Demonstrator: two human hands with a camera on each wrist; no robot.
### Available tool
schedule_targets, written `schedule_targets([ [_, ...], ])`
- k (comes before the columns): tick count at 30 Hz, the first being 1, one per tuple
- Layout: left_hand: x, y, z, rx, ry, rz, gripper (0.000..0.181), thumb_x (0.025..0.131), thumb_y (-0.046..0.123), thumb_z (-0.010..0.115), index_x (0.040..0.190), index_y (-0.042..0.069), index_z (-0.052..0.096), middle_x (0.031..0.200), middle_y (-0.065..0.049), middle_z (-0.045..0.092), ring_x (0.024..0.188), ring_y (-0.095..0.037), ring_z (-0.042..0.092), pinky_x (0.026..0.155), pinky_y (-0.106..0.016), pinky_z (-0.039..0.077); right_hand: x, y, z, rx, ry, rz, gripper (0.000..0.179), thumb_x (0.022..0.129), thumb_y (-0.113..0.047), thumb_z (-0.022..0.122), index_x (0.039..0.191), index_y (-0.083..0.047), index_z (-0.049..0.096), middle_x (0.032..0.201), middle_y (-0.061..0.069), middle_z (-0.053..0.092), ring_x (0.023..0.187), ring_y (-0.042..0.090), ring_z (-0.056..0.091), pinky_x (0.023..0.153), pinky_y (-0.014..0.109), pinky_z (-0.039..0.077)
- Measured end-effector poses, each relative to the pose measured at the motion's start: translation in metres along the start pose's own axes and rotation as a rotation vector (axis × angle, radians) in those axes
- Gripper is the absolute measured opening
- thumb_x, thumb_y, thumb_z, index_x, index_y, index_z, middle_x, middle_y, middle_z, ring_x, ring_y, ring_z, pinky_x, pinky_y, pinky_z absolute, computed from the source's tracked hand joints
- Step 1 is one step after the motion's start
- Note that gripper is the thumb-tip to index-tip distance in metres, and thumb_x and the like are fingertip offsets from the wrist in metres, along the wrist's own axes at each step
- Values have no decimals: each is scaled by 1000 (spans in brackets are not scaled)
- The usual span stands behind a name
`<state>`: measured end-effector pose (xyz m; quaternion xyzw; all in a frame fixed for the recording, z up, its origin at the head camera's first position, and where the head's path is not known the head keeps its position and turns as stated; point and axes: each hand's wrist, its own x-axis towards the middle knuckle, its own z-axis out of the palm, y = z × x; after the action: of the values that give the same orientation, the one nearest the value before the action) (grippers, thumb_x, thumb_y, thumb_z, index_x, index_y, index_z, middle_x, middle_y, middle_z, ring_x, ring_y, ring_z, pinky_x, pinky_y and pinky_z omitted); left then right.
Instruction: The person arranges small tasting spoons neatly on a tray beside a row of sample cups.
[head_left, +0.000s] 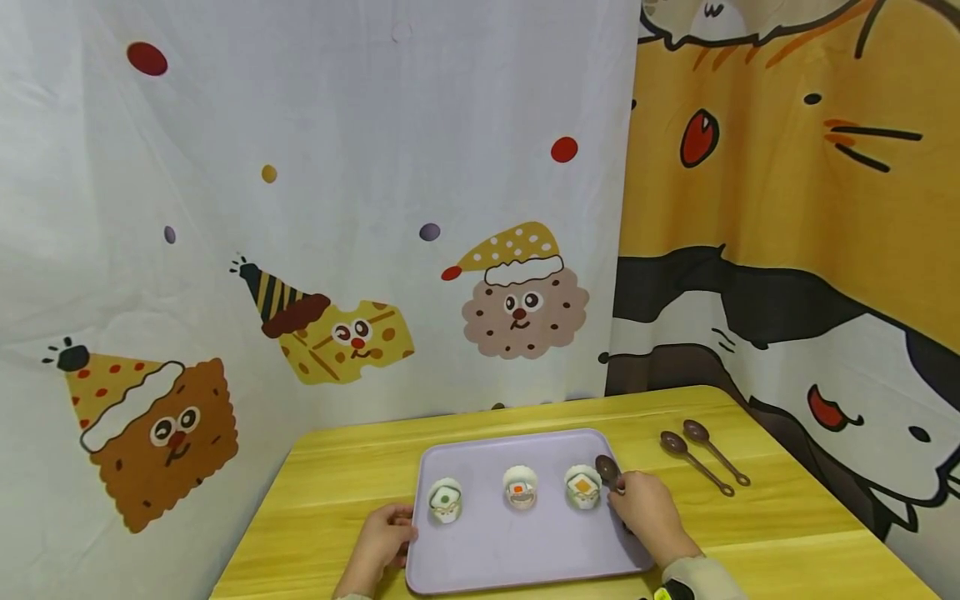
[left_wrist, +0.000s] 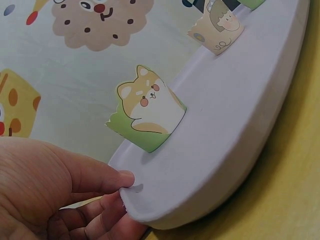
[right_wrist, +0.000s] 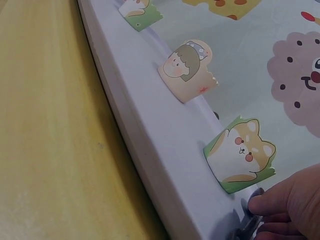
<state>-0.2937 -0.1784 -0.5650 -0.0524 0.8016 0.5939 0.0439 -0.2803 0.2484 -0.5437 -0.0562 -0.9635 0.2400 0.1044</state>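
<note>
A lilac tray [head_left: 510,546] lies on the table with three small paper cups in a row. The left cup [head_left: 446,502], printed with a dog in the left wrist view, stands near my left hand [head_left: 384,537], whose thumb lies on the tray's rim with fingers below it. The middle cup [head_left: 521,490] shows a girl print in the right wrist view. Beside the right cup [head_left: 582,488], also dog-printed, my right hand [head_left: 651,512] pinches a brown spoon [head_left: 607,468] at the tray's right side. Its handle is partly hidden by the hand.
Two more brown spoons [head_left: 693,461] lie side by side on the yellow wood-pattern table [head_left: 810,533], right of the tray. Cartoon-printed curtains [head_left: 345,125] hang behind the table and along its right side.
</note>
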Motion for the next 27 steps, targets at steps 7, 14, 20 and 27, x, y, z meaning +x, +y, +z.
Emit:
schedule_targets([
  [7,1,-1,-1,3,-4,3,39,81,-6,66,120,-11,62,91,-10,60,66,-19,62,50,-32,54,1,0,0,0,-16,12,16,82,-15,79,86,0,73,74,4,66,66,17,59,60,38,53],
  [14,2,-2,-1,5,-12,-17,38,84,-5,66,121,-10,62,93,-11,62,69,-20,63,52,-34,56,7,4,-11,20,-16,29,21,85,-18,76,93,2,74,83,9,71,70,19,60,63,39,54],
  [20,3,-3,0,-2,-14,-16,38,84,-5,65,121,-10,61,93,-12,62,69,-20,63,52,-35,56,20,22,-32,25,42,2,26,88,-17,73,100,5,73,94,17,73,79,28,67,70,47,56],
  [27,3,-2,0,16,0,-7,39,83,-5,67,121,-10,62,93,-12,63,68,-20,63,51,-33,55,35,51,-60,2,105,-46,23,91,-14,71,101,6,73,94,18,72,82,33,67,74,53,55],
])
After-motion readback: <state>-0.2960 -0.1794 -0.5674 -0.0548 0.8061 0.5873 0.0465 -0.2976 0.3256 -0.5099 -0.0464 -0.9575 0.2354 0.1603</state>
